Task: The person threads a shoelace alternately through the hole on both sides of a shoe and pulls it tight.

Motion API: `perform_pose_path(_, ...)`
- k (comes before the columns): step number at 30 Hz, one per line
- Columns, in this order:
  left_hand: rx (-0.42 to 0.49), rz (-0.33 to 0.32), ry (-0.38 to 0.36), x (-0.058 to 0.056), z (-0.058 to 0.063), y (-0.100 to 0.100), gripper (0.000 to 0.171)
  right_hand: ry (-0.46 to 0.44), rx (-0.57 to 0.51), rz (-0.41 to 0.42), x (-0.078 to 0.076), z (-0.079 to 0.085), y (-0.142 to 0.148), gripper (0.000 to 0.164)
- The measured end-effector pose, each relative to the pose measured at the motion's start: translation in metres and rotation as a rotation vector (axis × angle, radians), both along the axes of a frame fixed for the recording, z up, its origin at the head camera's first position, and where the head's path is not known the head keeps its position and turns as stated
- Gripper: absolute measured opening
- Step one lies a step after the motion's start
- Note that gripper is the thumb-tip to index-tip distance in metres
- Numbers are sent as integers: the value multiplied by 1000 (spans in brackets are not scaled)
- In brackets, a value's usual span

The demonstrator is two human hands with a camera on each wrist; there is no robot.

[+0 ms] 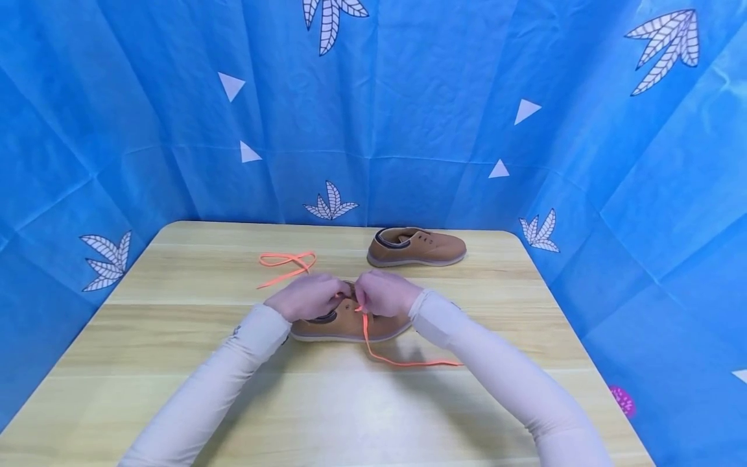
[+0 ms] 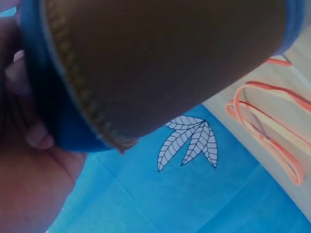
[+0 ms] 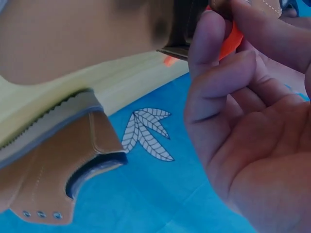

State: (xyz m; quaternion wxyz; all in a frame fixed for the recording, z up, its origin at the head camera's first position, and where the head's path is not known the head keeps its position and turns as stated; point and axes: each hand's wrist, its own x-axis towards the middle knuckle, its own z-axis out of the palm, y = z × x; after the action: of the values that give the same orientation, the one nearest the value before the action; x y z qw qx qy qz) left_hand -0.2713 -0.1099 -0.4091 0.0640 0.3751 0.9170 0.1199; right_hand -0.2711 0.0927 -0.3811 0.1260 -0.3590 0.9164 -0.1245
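Observation:
A brown shoe with a dark collar lies side-on on the table under both hands, toe to the right. My left hand grips the shoe at its opening; in the left wrist view its curled fingers show behind the collar, partly hidden. A bit of orange appears by those fingertips. At the eyelets, my right hand pinches an orange shoelace between thumb and fingers, close against the shoe's flap. From there the lace hangs down the shoe's near side and trails rightward along the table.
A second brown shoe, with no lace in its eyelets, stands at the back right. Another orange shoelace lies looped on the wooden table at the back left. A blue patterned curtain surrounds the table's back and sides.

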Motion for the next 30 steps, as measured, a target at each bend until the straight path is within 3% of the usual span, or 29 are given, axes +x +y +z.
perform_pose_path(9, -46, 55, 46, 5, 0, -1, 11, -10, -12, -21, 2, -6, 4, 12)
perform_pose_path(15, -107, 76, 102, 13, 1, -4, 7, 79, -12, -25, 8, -14, 7, 13)
perform_pose_path(20, -106, 74, 154, 19, -2, -6, 7, 140, -51, -21, 14, -19, 12, 15)
perform_pose_path(23, -71, 104, 151, 23, -3, -6, 5, 132, -156, -10, 16, -21, 21, 17)
perform_pose_path(27, 36, 186, 124, 29, -1, -7, 4, 72, -300, -65, 16, -32, 45, 41)
perform_pose_path(30, 135, 261, 71, 33, 0, -9, 12, 13, -296, -103, 14, -44, 62, 61)
